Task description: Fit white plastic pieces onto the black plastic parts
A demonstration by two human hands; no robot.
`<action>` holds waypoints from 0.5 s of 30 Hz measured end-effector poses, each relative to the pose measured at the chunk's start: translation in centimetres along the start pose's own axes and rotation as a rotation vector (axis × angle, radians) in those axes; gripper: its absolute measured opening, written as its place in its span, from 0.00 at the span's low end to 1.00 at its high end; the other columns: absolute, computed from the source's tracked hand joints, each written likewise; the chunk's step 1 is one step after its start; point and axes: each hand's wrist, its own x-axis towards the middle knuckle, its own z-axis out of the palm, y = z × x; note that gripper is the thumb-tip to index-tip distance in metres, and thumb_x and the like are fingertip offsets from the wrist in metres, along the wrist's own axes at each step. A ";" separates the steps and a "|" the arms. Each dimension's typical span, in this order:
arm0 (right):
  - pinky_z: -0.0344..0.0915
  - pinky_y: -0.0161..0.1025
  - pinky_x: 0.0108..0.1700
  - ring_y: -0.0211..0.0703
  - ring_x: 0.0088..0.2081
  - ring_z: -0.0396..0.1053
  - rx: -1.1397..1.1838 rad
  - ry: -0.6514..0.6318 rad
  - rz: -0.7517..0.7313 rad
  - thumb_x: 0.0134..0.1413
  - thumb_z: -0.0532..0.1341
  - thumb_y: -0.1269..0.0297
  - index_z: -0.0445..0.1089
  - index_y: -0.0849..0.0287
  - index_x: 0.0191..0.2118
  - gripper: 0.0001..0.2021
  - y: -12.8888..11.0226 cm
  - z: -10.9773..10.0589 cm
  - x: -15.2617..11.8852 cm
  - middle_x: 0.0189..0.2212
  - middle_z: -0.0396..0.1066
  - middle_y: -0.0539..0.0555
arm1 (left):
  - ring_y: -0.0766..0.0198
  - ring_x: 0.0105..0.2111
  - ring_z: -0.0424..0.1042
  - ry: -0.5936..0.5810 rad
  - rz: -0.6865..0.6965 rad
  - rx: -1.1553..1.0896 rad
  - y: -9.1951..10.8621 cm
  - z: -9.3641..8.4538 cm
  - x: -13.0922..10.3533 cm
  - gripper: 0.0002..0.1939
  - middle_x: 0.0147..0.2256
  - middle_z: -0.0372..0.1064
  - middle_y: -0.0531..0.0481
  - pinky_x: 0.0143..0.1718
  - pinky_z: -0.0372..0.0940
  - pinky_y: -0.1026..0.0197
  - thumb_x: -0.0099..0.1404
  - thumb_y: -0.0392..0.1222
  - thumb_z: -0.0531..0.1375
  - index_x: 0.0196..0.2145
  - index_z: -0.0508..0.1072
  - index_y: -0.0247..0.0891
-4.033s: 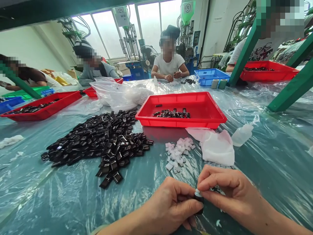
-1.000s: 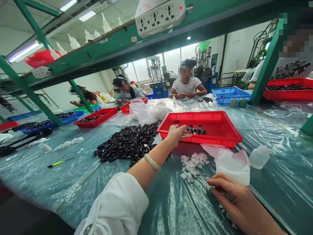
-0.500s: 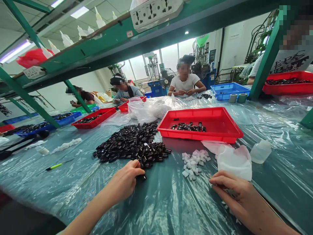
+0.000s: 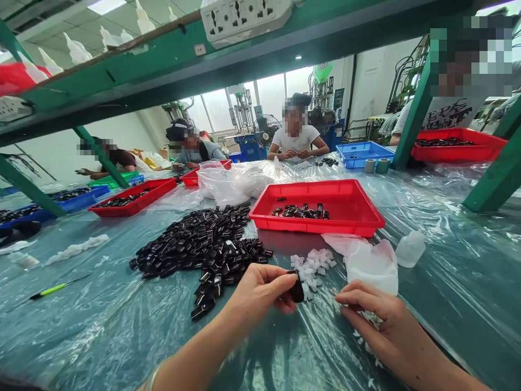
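Observation:
My left hand (image 4: 266, 288) pinches a small glossy black plastic piece (image 4: 296, 287) between thumb and fingers, holding it up off the table just in front of some white pieces. To its left spreads a large heap of similar black pieces (image 4: 195, 239), with a few trailing toward me. My right hand (image 4: 382, 326) is closed, thumb and fingertips together. Whether anything small sits between them cannot be made out. Beyond the fingertips lies a pile of small white pieces (image 4: 313, 265), and more white bits lie partly hidden under the right hand.
A red tray (image 4: 350, 220) with some black pieces stands behind the piles. Right of centre are a white cloth-like bag (image 4: 372, 266) and a translucent bottle (image 4: 410, 248). A green-handled pointed tool (image 4: 55, 290) lies at left. A green shelf beam (image 4: 163, 70) crosses overhead. Several people sit beyond.
My left hand has moved right from the black heap, bringing a black piece with it; several heap pieces now trail nearer me. My right hand keeps its pinch. The view has turned slightly right.

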 end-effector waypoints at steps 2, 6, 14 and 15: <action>0.65 0.36 0.33 0.41 0.32 0.68 0.005 -0.007 0.003 0.58 0.52 0.69 0.68 0.60 0.33 0.08 0.1 0.0 0.0 0.31 0.68 0.54 | 0.69 0.19 0.63 -0.020 0.004 -0.079 -0.2 0.8 0.8 0.17 0.19 0.64 0.51 0.21 0.59 0.68 0.57 0.50 0.57 0.23 0.71 0.32; 0.65 0.36 0.33 0.40 0.32 0.68 0.006 -0.015 0.011 0.58 0.52 0.70 0.68 0.59 0.34 0.08 0.3 0.1 0.1 0.31 0.68 0.54 | 0.72 0.16 0.56 -0.025 0.000 -0.174 -0.9 1.2 1.5 0.16 0.17 0.59 0.55 0.17 0.53 0.70 0.54 0.49 0.61 0.19 0.69 0.33; 0.66 0.33 0.33 0.38 0.32 0.69 0.026 -0.028 -0.023 0.57 0.52 0.72 0.68 0.59 0.34 0.07 0.0 0.4 0.0 0.31 0.67 0.53 | 0.73 0.19 0.52 -0.085 0.018 -0.265 -1.7 0.6 1.1 0.16 0.18 0.55 0.55 0.18 0.46 0.68 0.52 0.47 0.64 0.16 0.71 0.32; 0.66 0.33 0.32 0.38 0.32 0.68 0.027 -0.030 -0.025 0.57 0.52 0.72 0.67 0.59 0.34 0.07 0.0 0.4 0.0 0.31 0.67 0.53 | 0.73 0.19 0.51 -0.095 0.029 -0.267 -1.7 0.5 1.1 0.14 0.18 0.55 0.55 0.19 0.45 0.67 0.52 0.46 0.64 0.17 0.72 0.32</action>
